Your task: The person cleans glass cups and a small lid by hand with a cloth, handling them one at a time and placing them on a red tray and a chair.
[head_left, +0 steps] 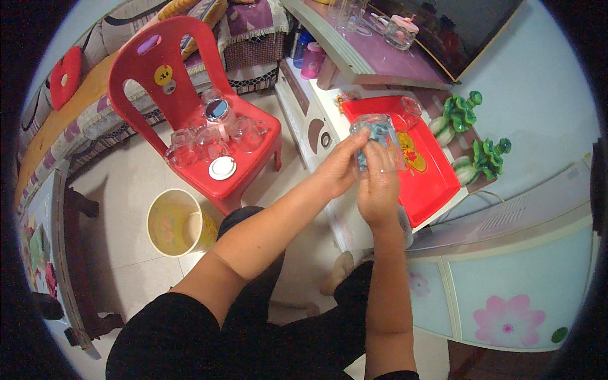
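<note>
Over the near side of a red tray (pixel 438 197), I hold a clear drinking glass (pixel 396 152) tilted between both hands. My left hand (pixel 342 163) is closed round its left side, the thumb near the top. A bluish-grey cloth (pixel 362 158) shows through the glass and between my hands. My right hand (pixel 380 190) presses its bent fingers against the cloth and the glass; how much of the cloth lies inside the glass is partly hidden. Another clear glass (pixel 411 109) stands in the tray's far corner.
Left, a red plastic chair (pixel 253 180) carries several glass cups (pixel 209 142), a jar with a shiny lid (pixel 217 113) and a white lid (pixel 223 168). A yellowish bin (pixel 174 223) stands below. Green leafy ornaments (pixel 487 158) flank the tray; a lidded glass pot (pixel 401 31) sits above.
</note>
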Tool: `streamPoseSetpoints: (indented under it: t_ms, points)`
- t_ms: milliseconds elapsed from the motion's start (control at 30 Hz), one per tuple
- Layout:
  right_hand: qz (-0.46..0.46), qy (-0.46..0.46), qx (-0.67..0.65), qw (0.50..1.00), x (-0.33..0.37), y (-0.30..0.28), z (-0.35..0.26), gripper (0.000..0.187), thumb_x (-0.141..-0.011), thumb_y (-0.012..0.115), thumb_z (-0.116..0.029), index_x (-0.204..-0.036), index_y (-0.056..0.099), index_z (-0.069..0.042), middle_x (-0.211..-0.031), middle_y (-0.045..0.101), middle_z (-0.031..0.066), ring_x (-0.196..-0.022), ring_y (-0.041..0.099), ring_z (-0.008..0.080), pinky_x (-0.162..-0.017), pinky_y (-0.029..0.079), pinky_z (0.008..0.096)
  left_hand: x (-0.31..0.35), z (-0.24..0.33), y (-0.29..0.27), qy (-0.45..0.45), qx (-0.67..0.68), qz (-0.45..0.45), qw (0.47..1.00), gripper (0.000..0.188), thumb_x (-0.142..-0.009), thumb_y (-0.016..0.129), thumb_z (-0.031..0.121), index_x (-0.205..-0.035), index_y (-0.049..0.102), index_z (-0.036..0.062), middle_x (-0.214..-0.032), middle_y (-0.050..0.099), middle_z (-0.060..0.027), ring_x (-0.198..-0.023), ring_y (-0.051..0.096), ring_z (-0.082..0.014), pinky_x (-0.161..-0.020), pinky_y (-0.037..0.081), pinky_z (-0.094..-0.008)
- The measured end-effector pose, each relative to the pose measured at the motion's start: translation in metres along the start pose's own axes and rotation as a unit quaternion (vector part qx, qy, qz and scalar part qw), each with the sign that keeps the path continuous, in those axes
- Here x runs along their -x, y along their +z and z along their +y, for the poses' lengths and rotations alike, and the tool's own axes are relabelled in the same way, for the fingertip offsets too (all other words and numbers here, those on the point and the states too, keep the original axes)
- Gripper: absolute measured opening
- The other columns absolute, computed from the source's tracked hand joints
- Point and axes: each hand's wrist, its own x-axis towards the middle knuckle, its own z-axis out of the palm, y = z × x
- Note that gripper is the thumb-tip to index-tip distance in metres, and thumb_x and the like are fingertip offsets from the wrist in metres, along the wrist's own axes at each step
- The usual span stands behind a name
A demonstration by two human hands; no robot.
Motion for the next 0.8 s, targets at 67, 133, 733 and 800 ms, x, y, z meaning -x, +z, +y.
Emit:
streamPoseSetpoints:
  t_ms: [67,133,733,800]
  points:
    - [0.005,0.005,-0.04,0.999,0.001,0.003,-0.007,0.047,-0.072,0.04,0.008,-0.118,0.049,0.003,-0.115,0.052,0.0209,-0.11,0.048,0.0366,-0.099,0.034,0.0408,-0.006,0.003,-0.007,0.019,0.015,0.004,1.0,0.051,-0.083,0.06,0.047,-0.117,0.049,0.0086,-0.108,0.058,-0.0077,-0.099,0.056,-0.0209,-0.091,0.044,-0.0381]
    - [-0.008,0.032,-0.097,0.995,0.001,0.003,-0.017,0.047,-0.073,0.04,0.008,-0.119,0.049,0.003,-0.116,0.052,0.0202,-0.112,0.048,0.0342,-0.1,0.034,0.0397,-0.013,0.007,-0.017,0.038,0.016,0.011,0.999,0.059,-0.08,0.059,0.055,-0.117,0.049,0.0091,-0.107,0.059,-0.0097,-0.098,0.057,-0.0257,-0.09,0.045,-0.0439]
    - [0.092,0.199,-0.739,0.636,-0.001,-0.009,-0.003,0.048,-0.078,0.048,0.002,-0.126,0.041,0.002,-0.116,0.053,0.0103,-0.107,0.053,0.0207,-0.094,0.042,0.0322,0.0,-0.001,0.006,0.051,-0.041,-0.118,0.991,0.055,-0.085,0.062,0.038,-0.126,0.041,0.0086,-0.116,0.053,-0.0045,-0.108,0.051,-0.0163,-0.095,0.041,-0.033]
    - [0.107,0.198,-0.721,0.655,-0.001,-0.012,0.0,0.045,-0.078,0.047,0.002,-0.123,0.045,0.002,-0.112,0.055,0.0096,-0.104,0.054,0.0206,-0.092,0.043,0.0317,-0.002,-0.003,0.004,0.036,-0.058,-0.088,0.994,0.051,-0.086,0.059,0.037,-0.126,0.042,0.0097,-0.117,0.053,-0.0039,-0.108,0.05,-0.0157,-0.094,0.041,-0.0328]
